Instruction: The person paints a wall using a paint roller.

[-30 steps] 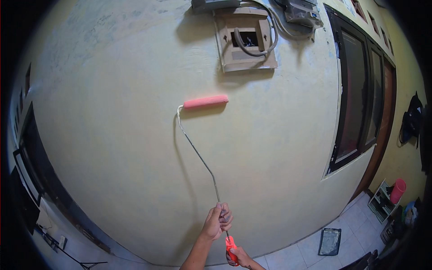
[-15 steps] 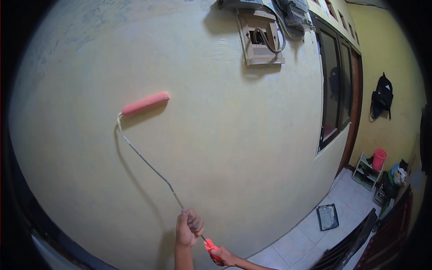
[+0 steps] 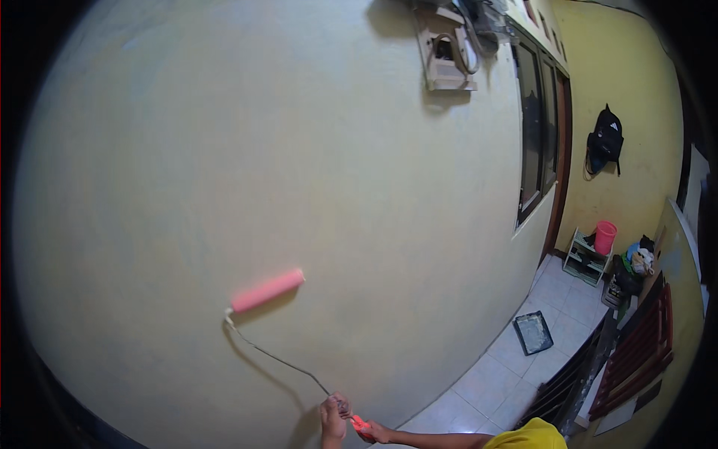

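A paint roller (image 3: 268, 291) with a pink sleeve rests against the pale yellow wall (image 3: 359, 209), left of the middle. Its thin, bent metal rod runs down and right to my hands. Around the rod, just above the grip, my left hand (image 3: 334, 415) is closed. My right hand (image 3: 375, 432) wraps the orange-red handle at the rod's lower end. A yellow sleeve shows on my right arm.
A black paint tray (image 3: 533, 334) lies on the tiled floor at right. Above hang an electric meter box (image 3: 449, 56) and cables. Beyond are a window (image 3: 535, 127), a black backpack (image 3: 606, 140), a small rack (image 3: 585, 258) with a pink bucket (image 3: 605, 237), and dark railings (image 3: 568, 382).
The paint roller has come down the wall and slightly right. Both hands have moved lower with it, still gripping. The view has shifted a little.
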### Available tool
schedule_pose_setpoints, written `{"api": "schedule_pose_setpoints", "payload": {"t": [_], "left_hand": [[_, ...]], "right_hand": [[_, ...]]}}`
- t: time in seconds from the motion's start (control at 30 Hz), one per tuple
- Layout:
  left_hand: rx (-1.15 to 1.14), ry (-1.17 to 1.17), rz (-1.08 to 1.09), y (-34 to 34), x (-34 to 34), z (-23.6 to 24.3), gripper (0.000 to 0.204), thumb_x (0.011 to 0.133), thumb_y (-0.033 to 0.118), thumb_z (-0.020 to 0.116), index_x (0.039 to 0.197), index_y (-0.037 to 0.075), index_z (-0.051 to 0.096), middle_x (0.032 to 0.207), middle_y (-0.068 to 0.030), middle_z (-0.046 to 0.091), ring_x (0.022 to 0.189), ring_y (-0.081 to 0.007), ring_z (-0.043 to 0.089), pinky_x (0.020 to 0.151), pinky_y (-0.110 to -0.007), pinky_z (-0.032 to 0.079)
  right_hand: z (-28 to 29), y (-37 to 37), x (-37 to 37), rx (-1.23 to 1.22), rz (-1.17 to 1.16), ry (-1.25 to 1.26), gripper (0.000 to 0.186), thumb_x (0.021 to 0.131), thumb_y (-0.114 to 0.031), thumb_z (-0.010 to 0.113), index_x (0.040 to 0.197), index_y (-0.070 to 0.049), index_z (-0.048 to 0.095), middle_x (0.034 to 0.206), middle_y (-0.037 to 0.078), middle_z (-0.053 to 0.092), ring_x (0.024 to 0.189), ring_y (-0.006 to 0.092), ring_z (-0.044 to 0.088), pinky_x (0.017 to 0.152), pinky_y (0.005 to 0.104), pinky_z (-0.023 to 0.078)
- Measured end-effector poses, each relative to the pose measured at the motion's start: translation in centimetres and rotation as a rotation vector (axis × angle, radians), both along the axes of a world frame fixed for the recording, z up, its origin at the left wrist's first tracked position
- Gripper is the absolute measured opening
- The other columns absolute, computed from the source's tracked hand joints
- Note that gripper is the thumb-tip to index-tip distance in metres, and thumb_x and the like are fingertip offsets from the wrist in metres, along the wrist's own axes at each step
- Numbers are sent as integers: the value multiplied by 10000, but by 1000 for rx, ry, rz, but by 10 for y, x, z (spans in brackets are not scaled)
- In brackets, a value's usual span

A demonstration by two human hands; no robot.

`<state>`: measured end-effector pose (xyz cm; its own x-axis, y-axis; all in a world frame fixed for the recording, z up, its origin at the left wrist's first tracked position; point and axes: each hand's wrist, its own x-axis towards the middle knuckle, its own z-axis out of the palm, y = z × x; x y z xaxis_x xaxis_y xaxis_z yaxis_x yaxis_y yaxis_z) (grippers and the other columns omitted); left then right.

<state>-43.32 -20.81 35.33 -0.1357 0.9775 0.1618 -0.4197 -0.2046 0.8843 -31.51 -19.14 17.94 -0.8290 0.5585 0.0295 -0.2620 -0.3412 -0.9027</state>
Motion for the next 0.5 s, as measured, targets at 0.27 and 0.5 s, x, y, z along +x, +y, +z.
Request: {"api": "schedule_pose_setpoints", "payload": {"t": [0.27, 0.5], "left_hand": [[6, 211, 0, 7, 33, -135, 607, 941, 609, 316, 629, 89, 346, 566, 21, 303, 498, -86, 297, 462, -261, 280], [42, 130, -6, 22, 60, -130, 632, 934, 627, 296, 600, 91, 286, 550, 26, 270, 491, -90, 286, 456, -267, 255]], "right_hand": [[-111, -5, 64, 156, -118, -299, 442, 907, -390, 527, 590, -88, 463, 526, -28, 442, 477, 85, 393, 458, 263, 323], [-86, 19, 92, 272, -168, -418, 484, 902, -426, 540, 590, -58, 499, 518, -16, 473, 494, 88, 427, 478, 286, 367]]}}
